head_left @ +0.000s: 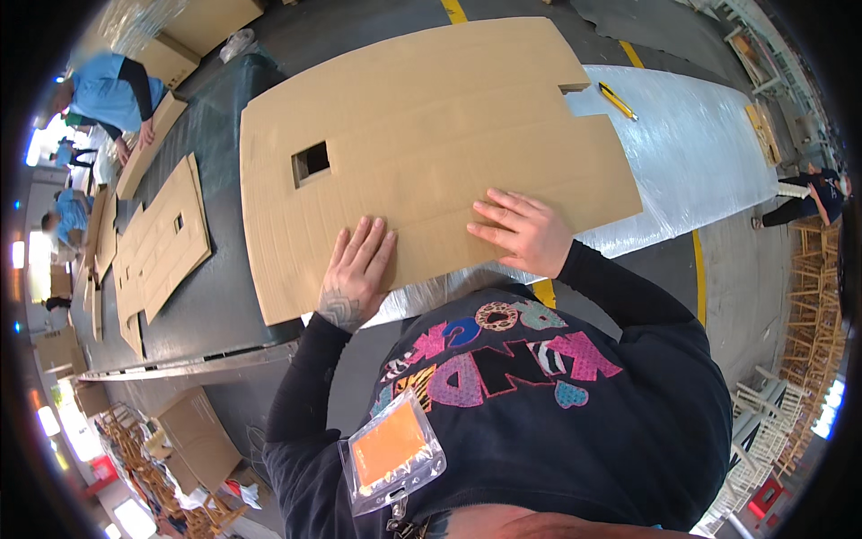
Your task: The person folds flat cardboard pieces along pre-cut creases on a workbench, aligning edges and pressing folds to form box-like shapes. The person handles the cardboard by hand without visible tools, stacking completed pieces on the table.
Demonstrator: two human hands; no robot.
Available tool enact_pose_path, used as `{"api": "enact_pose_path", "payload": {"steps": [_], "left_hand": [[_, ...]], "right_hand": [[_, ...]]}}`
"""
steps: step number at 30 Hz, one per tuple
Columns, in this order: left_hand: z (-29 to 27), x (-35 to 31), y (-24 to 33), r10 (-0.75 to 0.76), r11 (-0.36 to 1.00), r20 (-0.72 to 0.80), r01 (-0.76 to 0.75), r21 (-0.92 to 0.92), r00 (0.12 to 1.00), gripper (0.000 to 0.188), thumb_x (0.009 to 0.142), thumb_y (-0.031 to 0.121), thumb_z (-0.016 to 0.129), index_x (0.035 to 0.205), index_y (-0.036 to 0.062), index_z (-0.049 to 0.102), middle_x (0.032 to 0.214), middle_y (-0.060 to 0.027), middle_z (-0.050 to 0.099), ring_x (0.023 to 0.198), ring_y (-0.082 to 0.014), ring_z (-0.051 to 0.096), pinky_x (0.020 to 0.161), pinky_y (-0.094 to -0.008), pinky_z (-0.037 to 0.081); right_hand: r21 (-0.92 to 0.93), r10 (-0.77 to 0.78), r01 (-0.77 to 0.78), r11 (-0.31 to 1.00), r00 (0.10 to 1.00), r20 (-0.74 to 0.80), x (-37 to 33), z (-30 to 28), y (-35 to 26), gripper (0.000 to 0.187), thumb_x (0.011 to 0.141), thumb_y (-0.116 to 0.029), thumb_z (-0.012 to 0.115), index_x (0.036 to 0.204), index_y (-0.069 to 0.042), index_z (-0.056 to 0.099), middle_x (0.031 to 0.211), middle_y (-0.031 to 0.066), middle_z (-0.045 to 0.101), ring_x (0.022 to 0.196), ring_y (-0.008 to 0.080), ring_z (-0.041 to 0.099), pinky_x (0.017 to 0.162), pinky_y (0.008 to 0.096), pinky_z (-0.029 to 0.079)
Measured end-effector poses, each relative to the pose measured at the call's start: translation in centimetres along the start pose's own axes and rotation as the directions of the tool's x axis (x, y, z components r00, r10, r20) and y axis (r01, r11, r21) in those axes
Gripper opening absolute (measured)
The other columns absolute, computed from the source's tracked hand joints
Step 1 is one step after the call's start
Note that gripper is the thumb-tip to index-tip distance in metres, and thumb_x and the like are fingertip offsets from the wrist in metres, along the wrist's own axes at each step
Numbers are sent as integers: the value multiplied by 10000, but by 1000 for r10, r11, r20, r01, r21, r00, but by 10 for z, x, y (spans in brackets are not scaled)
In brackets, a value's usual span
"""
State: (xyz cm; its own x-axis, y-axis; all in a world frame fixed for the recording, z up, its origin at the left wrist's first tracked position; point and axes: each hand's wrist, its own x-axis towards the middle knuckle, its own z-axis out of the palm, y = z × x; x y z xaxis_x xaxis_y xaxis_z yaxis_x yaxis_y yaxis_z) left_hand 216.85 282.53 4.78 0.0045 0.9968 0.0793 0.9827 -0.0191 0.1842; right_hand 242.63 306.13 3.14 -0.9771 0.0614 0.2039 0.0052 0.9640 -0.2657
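A large flat sheet of brown cardboard [422, 117] lies in front of me, with a square hole cut at its left and a notch in its right edge. My left hand [357, 269] rests flat on its near edge, fingers stretched out and pointing away from me. Further right, my right hand [523, 232] lies flat on the same sheet, fingers spread toward the left. Neither hand holds anything. A yellow utility knife [618, 101] lies beyond the notch, on a long surface wrapped in clear plastic film [691, 162].
Left of the sheet stands a dark table [233, 225] bearing cut cardboard pieces [162, 242]. A co-worker in a blue shirt [109, 90] handles a cardboard strip [151, 144] there. Stacked wooden chairs [813, 314] stand at far right, near another person [822, 193].
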Motion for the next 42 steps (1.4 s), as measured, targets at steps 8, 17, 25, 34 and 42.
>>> {"api": "enact_pose_path", "payload": {"steps": [8, 17, 25, 34, 42], "left_hand": [[-7, 17, -18, -54, 996, 123, 62, -58, 991, 1088, 646, 519, 848, 1541, 107, 387, 1621, -138, 323, 1520, -330, 257, 1230, -532, 247], [-20, 14, -22, -125, 975, -21, 118, -189, 992, 967, 743, 444, 852, 1534, 126, 396, 1603, -150, 348, 1510, -328, 279, 1212, -480, 306], [-3, -110, -116, -953, 299, -73, 888, -349, 292, 459, 936, 340, 634, 1229, -12, 661, 1229, -230, 663, 1136, -329, 650, 952, -412, 504], [-24, -103, -90, -969, 197, -13, 735, -649, 248, 414, 892, 326, 678, 1062, -47, 738, 935, -162, 762, 897, -234, 729, 815, -352, 533], [-27, -113, -83, -975, 219, -116, 764, -606, 187, 522, 904, 357, 709, 1186, -81, 684, 961, -151, 760, 867, -218, 713, 786, -327, 531]], "right_hand": [[56, -29, 28, 998, 999, 31, 19, -9, 22, 772, 682, -465, 840, 1379, -223, 612, 1462, 40, 521, 1389, 297, 420, 1117, 477, 380], [30, -10, 7, 1000, 995, 94, 18, -16, 19, 792, 678, -444, 858, 1388, -209, 597, 1452, 50, 527, 1376, 306, 437, 1118, 477, 386], [68, -49, 44, 997, 996, 81, 19, -19, 21, 706, 718, -394, 848, 1349, -174, 618, 1402, 65, 584, 1347, 300, 483, 1110, 470, 406], [-35, -98, 102, 994, 990, 102, 22, -21, 24, 654, 763, -400, 813, 1339, -157, 622, 1401, 79, 592, 1333, 301, 522, 1069, 444, 462], [-156, -257, 271, 950, 960, 109, 25, -20, 28, 622, 775, -381, 787, 1292, -72, 631, 1340, 168, 626, 1220, 346, 621, 941, 419, 567]]}}
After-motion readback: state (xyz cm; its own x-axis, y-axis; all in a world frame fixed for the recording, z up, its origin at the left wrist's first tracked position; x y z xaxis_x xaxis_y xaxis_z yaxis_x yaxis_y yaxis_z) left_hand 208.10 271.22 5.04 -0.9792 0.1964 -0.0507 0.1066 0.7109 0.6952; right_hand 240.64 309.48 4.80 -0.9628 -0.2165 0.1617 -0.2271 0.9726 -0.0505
